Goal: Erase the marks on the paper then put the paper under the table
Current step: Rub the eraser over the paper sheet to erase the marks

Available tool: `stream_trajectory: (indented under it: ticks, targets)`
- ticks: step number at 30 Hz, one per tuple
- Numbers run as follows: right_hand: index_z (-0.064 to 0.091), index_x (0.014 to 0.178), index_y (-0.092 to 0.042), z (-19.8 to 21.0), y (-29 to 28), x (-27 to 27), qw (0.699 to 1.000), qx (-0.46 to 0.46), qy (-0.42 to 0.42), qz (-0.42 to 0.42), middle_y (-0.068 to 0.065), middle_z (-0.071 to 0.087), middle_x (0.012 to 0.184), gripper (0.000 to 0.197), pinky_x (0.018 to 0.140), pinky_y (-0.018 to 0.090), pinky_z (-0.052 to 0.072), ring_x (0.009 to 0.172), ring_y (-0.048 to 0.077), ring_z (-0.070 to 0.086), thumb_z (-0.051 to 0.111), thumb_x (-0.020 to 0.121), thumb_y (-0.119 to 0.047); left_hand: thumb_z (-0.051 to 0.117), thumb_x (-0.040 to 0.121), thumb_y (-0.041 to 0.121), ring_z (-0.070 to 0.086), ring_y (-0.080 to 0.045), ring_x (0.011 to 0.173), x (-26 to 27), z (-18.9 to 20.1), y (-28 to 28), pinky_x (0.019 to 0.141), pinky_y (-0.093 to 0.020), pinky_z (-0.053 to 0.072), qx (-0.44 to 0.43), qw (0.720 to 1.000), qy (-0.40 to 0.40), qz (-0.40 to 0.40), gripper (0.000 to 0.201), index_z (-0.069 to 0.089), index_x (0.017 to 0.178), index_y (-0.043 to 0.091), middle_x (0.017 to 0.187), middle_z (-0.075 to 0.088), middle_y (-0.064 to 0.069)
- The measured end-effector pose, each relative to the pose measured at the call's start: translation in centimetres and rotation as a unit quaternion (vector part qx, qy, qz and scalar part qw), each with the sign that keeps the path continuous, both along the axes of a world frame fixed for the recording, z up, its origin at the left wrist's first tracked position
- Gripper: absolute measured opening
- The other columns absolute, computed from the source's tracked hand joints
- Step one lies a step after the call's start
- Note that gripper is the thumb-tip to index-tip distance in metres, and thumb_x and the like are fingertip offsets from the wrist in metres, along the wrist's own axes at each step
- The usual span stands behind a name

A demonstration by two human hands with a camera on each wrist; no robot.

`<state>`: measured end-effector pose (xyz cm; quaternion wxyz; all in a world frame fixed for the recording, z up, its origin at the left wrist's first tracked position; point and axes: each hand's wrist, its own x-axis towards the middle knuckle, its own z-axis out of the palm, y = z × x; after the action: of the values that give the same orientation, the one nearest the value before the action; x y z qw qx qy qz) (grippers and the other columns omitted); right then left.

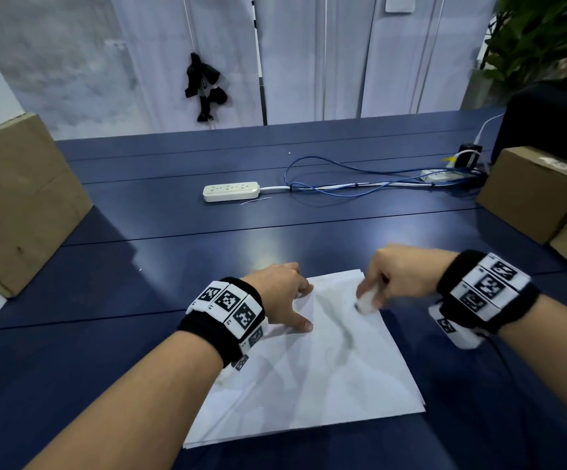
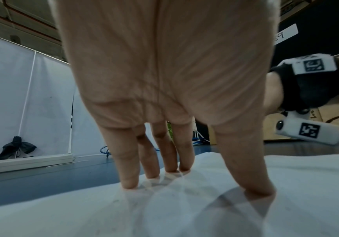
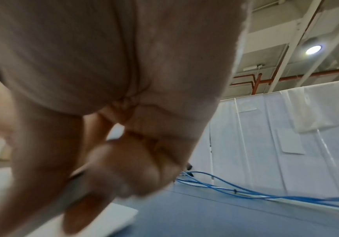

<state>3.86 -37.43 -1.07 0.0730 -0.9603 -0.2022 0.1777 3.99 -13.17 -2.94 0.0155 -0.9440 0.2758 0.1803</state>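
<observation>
While white curtain panels (image 1: 309, 56) close off the room behind, a dark blue slatted desk (image 1: 173, 239) spreads wide beyond the fingers. Plain brown cardboard boxes (image 1: 17, 198) stand well left and right of both hands. Thin, smudged white paper (image 1: 309, 378) lies flat beneath them. Left hand (image 1: 278, 293) presses straight fingers (image 2: 127, 173) onto its edge. Right hand (image 1: 397, 273) pinches a small white eraser (image 1: 367, 301) against the sheet. Past the fingers sit a cream power strip (image 1: 231, 191) and looping blue cable (image 1: 360, 184).
</observation>
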Motion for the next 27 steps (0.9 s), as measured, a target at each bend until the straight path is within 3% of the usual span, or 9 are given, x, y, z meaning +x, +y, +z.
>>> stream_trajectory:
  ticks: [4, 8, 10, 12, 16, 18, 20, 25, 27]
  targets:
    - [0.077, 0.106, -0.037, 0.2, 0.6, 0.3, 1.0, 0.003, -0.021, 0.001, -0.02, 0.057, 0.057, 0.029, 0.067, 0.023, 0.045, 0.061, -0.004, 0.053, 0.078, 0.079, -0.046, 0.073, 0.077, 0.055, 0.054, -0.023, 0.101, 0.2, 0.0, 0.0, 0.086, -0.04, 0.052, -0.002, 1.0, 0.003, -0.004, 0.061, 0.06, 0.122, 0.016, 0.116, 0.046, 0.0]
    - [0.077, 0.107, -0.036, 0.1, 0.4, 1.4, 0.997, 0.008, -0.073, -0.039, -0.02, 0.057, 0.063, 0.024, 0.07, 0.024, 0.045, 0.074, 0.012, 0.055, 0.072, 0.085, -0.044, 0.073, 0.078, 0.054, 0.052, -0.021, 0.099, -0.1, 0.1, 0.0, 0.085, -0.037, 0.05, -0.006, 1.0, 0.004, -0.005, 0.059, 0.06, 0.121, 0.016, 0.117, 0.046, 0.001]
    - [0.076, 0.109, -0.037, 0.0, 0.0, 0.8, 0.999, 0.007, -0.043, -0.018, -0.02, 0.059, 0.064, 0.027, 0.071, 0.022, 0.049, 0.071, 0.007, 0.057, 0.076, 0.081, -0.038, 0.074, 0.077, 0.055, 0.053, -0.022, 0.099, 0.0, 0.1, 0.1, 0.086, -0.04, 0.051, -0.003, 1.0, 0.0, -0.004, 0.058, 0.06, 0.119, 0.016, 0.117, 0.046, 0.0]
    - [0.076, 0.109, -0.036, -0.1, 0.0, -0.1, 1.0, -0.001, 0.017, 0.017, -0.018, 0.059, 0.062, 0.032, 0.066, 0.013, 0.045, 0.063, -0.003, 0.055, 0.081, 0.078, -0.031, 0.074, 0.076, 0.055, 0.053, -0.023, 0.098, 0.1, 0.0, 0.1, 0.085, -0.041, 0.052, -0.005, 1.0, 0.0, 0.0, 0.058, 0.061, 0.117, 0.016, 0.115, 0.047, 0.0]
    - [0.077, 0.103, -0.037, 0.2, 0.6, 0.6, 1.0, -0.007, -0.003, 0.002, -0.021, 0.061, 0.059, 0.026, 0.071, 0.024, 0.048, 0.063, -0.004, 0.054, 0.079, 0.078, -0.041, 0.074, 0.076, 0.056, 0.053, -0.023, 0.097, 0.2, -0.1, 0.0, 0.086, -0.042, 0.052, 0.001, 1.0, -0.003, -0.005, 0.058, 0.061, 0.116, 0.017, 0.114, 0.047, 0.0]
    - [0.078, 0.104, -0.034, 0.2, 0.9, 1.7, 0.998, 0.0, -0.05, -0.033, -0.02, 0.066, 0.066, 0.026, 0.07, 0.023, 0.043, 0.066, 0.004, 0.055, 0.074, 0.081, -0.048, 0.074, 0.076, 0.056, 0.052, -0.022, 0.097, 0.2, -0.1, 0.1, 0.086, -0.042, 0.052, 0.0, 1.0, -0.002, -0.004, 0.057, 0.061, 0.115, 0.017, 0.114, 0.046, 0.0]
    - [0.077, 0.107, -0.032, 0.0, 0.7, 1.9, 0.996, -0.014, -0.079, -0.047, -0.008, 0.073, 0.083, 0.026, 0.069, 0.024, 0.042, 0.074, 0.014, 0.056, 0.072, 0.084, -0.045, 0.073, 0.076, 0.056, 0.052, -0.022, 0.097, 0.1, -0.1, 0.1, 0.086, -0.042, 0.051, -0.001, 1.0, 0.0, -0.004, 0.057, 0.061, 0.116, 0.017, 0.115, 0.047, 0.0]
    - [0.075, 0.104, -0.041, -0.3, 0.5, -0.6, 0.999, -0.009, 0.035, 0.029, -0.015, 0.061, 0.06, 0.027, 0.063, 0.017, 0.044, 0.059, -0.008, 0.054, 0.078, 0.079, -0.031, 0.074, 0.076, 0.055, 0.053, -0.024, 0.099, 0.2, -0.1, 0.0, 0.086, -0.041, 0.052, -0.002, 1.0, 0.001, -0.003, 0.057, 0.061, 0.116, 0.016, 0.115, 0.047, -0.001]
    - [0.076, 0.101, -0.041, -0.1, 0.9, -0.4, 0.999, -0.014, 0.016, 0.033, -0.012, 0.06, 0.06, 0.024, 0.06, 0.017, 0.041, 0.059, -0.008, 0.053, 0.078, 0.078, -0.035, 0.074, 0.077, 0.054, 0.053, -0.024, 0.1, 0.2, 0.0, 0.0, 0.087, -0.04, 0.051, -0.001, 1.0, 0.002, -0.007, 0.057, 0.061, 0.119, 0.017, 0.116, 0.047, -0.001]
